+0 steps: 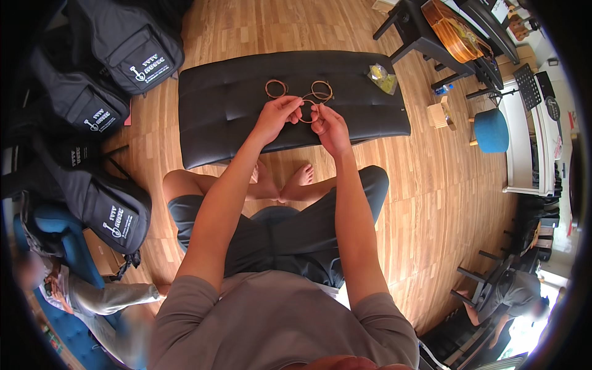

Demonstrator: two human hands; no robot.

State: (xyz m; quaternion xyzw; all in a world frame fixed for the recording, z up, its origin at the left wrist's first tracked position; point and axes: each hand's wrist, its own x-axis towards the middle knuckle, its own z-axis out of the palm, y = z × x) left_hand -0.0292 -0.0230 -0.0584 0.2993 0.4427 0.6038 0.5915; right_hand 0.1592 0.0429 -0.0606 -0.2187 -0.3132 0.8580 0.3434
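Note:
Over a black padded bench (213,92), my left hand (279,118) and my right hand (332,127) meet with fingers pinched. Between them is a thin, copper-coloured coiled guitar string (308,122), a small loop gripped from both sides. Two more coiled strings lie on the bench just beyond my hands: one coil (267,90) past my left hand, the other coil (321,82) past my right. A clear packet with yellow in it (382,79) rests at the bench's right end. The string's ends are too fine to make out.
Black guitar bags (139,58) stand along the left side. At the upper right, an acoustic guitar (453,31) lies on a black bench. A small open carton (439,115) and a blue stool (491,131) are on the wooden floor. Other people sit at lower left and lower right.

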